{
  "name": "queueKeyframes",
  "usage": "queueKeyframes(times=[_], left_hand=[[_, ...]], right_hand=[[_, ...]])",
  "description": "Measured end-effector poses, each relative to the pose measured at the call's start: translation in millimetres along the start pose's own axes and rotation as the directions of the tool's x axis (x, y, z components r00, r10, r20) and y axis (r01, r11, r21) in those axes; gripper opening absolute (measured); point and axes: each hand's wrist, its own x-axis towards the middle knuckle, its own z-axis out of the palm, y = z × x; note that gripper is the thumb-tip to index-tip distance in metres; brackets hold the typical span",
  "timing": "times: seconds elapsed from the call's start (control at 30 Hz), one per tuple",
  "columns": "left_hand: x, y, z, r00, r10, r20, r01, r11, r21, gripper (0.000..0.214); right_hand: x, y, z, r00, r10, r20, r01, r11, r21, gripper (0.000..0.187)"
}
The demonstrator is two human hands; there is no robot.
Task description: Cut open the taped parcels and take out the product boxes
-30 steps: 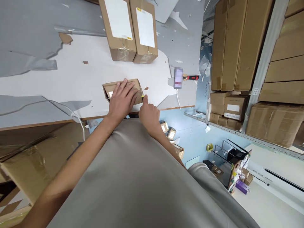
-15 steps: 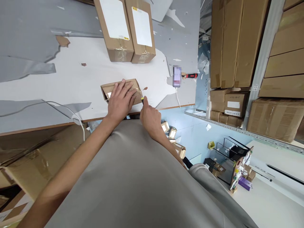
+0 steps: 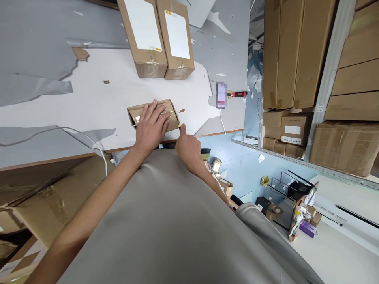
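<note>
A small brown cardboard box (image 3: 169,105) lies near the table's front edge, with clear tape shining on its top. My left hand (image 3: 151,125) rests on it, fingers stretched out and pressing flat. At the box's right end, my right hand (image 3: 188,146) is closed around a box cutter (image 3: 179,127). Only a short yellow and black part of the cutter shows; the rest is inside my fist. Its tip is at the box's right edge, close to the front corner. Whether the blade is in the cardboard, I cannot tell.
Two taped boxes (image 3: 179,37) with white labels stand at the back. Right of them lie a phone (image 3: 221,94) on a cable and a red-black handled tool (image 3: 239,94). Shelves hold large cartons (image 3: 343,148). Below the table edge is a black and green object (image 3: 205,154).
My right hand has drawn the box cutter slightly towards me along the box's right edge. My left hand stays on the box. The black and green object has appeared beside my right forearm.
</note>
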Motion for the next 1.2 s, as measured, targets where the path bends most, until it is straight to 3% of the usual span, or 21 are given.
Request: queueKeyframes(times=[0.1, 0.17, 0.27, 0.33, 0.47, 0.57, 0.7, 0.8, 0.93, 1.07, 1.2], left_hand=[[-4.8, -5.8, -6.0, 1.000, 0.027, -0.010, -0.027, 0.999, 0.024, 0.047], [-13.3, -15.6, -12.4, 0.998, 0.067, -0.013, -0.066, 0.996, 0.057, 0.049], [-34.4, -36.2, -24.2, 0.993, 0.112, -0.030, -0.107, 0.986, 0.131, 0.048], [-51.3, -49.1, -32.1, 0.992, 0.109, -0.066, -0.095, 0.979, 0.179, 0.046], [-81.0, -60.9, -44.1, 0.990, 0.041, -0.132, -0.011, 0.975, 0.222, 0.044], [-97.1, -57.2, -51.7, 0.972, -0.025, -0.232, 0.076, 0.974, 0.212, 0.041], [-115.5, -46.2, -64.0, 0.884, -0.099, -0.456, 0.177, 0.975, 0.131, 0.044], [-124.7, -45.8, -69.2, 0.812, -0.229, -0.537, 0.262, 0.965, -0.016, 0.051], [-120.5, -65.0, -59.0, 0.781, -0.398, -0.482, 0.321, 0.917, -0.237, 0.062], [-101.5, -90.5, -34.0, 0.798, -0.466, -0.381, 0.343, 0.872, -0.349, 0.061], [-86.3, -101.8, -13.5, 0.811, -0.500, -0.305, 0.384, 0.847, -0.369, 0.054]], right_hand=[[-3.2, 16.2, 6.2, 0.997, -0.059, -0.044, 0.064, 0.993, 0.104, 0.063], [8.9, 32.2, 17.9, 0.987, -0.099, -0.130, 0.129, 0.960, 0.250, 0.059], [57.8, 54.2, 44.7, 0.962, -0.104, -0.251, 0.224, 0.825, 0.518, 0.049], [103.5, 60.3, 64.4, 0.961, -0.082, -0.264, 0.236, 0.739, 0.630, 0.043], [179.7, 47.2, 95.9, 0.973, -0.113, -0.200, 0.222, 0.691, 0.688, 0.035], [201.6, 28.3, 108.4, 0.973, -0.161, -0.166, 0.231, 0.666, 0.709, 0.032], [192.5, 10.0, 110.9, 0.952, -0.232, -0.202, 0.304, 0.616, 0.727, 0.035], [170.6, 7.3, 102.0, 0.924, -0.268, -0.273, 0.382, 0.651, 0.655, 0.042], [139.2, 20.0, 81.6, 0.907, -0.237, -0.348, 0.395, 0.765, 0.509, 0.050], [124.9, 38.5, 65.8, 0.907, -0.199, -0.370, 0.351, 0.842, 0.409, 0.055], [120.6, 51.2, 54.8, 0.918, -0.208, -0.337, 0.318, 0.894, 0.317, 0.057]])
